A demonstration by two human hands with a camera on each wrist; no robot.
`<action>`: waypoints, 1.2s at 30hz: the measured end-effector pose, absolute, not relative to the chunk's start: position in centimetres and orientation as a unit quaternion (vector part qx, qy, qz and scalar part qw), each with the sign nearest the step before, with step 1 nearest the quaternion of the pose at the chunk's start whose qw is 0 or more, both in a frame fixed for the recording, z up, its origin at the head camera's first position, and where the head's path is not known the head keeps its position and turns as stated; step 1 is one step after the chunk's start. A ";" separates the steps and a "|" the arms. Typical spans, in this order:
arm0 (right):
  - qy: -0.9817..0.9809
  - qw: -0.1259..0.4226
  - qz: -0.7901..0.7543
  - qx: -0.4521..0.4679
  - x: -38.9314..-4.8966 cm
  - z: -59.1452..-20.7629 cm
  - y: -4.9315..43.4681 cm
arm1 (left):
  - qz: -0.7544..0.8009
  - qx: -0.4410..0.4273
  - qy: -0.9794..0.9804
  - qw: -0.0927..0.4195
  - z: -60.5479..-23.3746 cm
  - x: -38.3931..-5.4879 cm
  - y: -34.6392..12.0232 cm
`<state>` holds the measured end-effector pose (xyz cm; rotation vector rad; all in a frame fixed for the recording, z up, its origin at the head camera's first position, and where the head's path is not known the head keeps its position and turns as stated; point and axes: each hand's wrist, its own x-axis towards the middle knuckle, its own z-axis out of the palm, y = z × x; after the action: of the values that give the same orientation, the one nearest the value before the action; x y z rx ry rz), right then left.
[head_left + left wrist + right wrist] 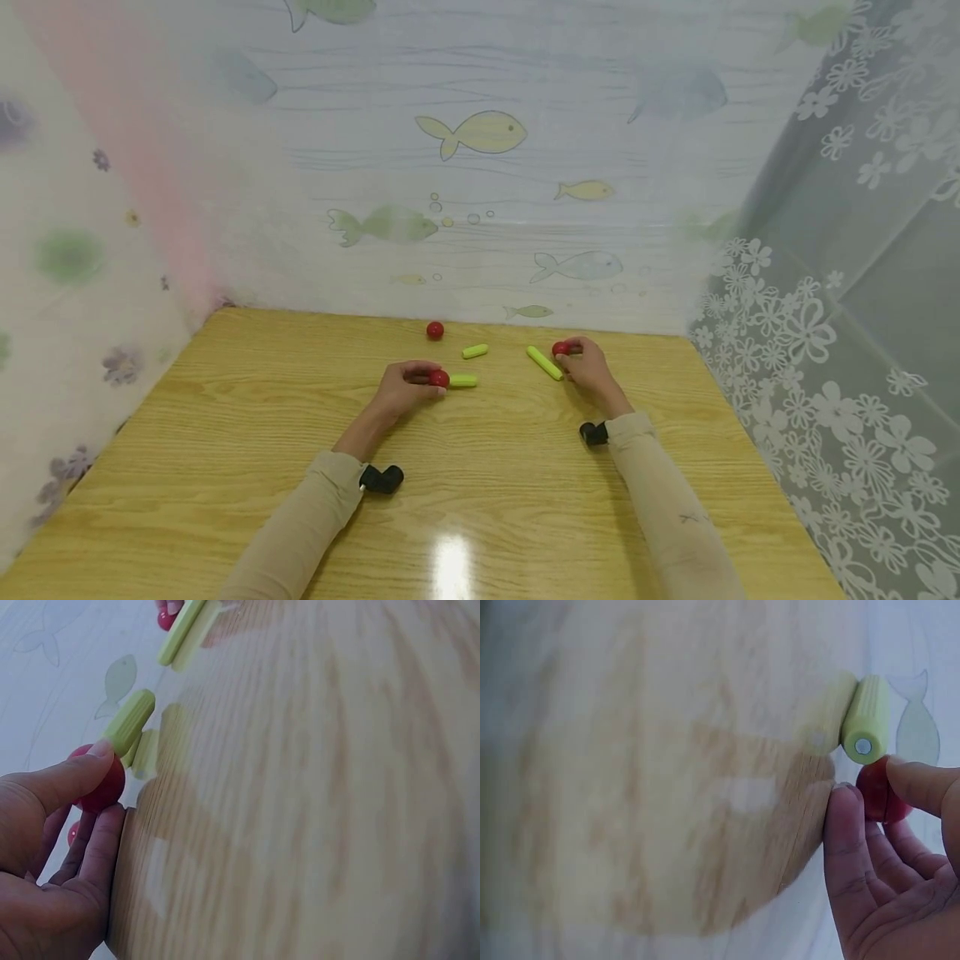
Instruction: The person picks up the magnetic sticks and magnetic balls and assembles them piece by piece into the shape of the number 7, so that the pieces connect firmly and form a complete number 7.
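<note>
My left hand (401,390) pinches a glossy red ball (439,379) between thumb and fingers, low over the table. A short yellow-green rod (463,381) points right from that ball, its end against it in the left wrist view. On the other side, my right hand (590,368) holds a second red ball (560,349) in its fingertips. Close beside that ball lies a longer yellow-green rod (544,363), slanted; a silvery disc shows in the near end of a rod (865,724) in the right wrist view. Fingers partly cover both balls.
Farther back on the wood-grain table (480,450) are a third red ball (435,331) and another short yellow-green rod (475,352). A fish-patterned curtain (480,192) hangs behind the back edge. Flowered sheeting borders both sides.
</note>
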<state>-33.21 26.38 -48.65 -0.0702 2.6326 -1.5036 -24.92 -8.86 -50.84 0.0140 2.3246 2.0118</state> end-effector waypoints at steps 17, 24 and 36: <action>0.882 0.016 -0.468 -0.050 -31.6 -47.5 25.6 | 0.657 0.006 0.753 0.034 -51.1 -25.0 -8.8; 0.889 0.011 -0.450 -0.085 -31.0 -47.4 25.3 | 0.653 0.010 0.757 0.042 -50.3 -24.5 -8.7; 0.890 -0.006 -0.439 -0.123 -30.5 -47.5 25.0 | 0.648 0.017 0.760 0.037 -49.4 -24.0 -8.7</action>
<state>-30.45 24.98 -47.52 -0.3885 2.8054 -1.3852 -24.02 -8.71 -49.42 0.0523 2.3329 1.9897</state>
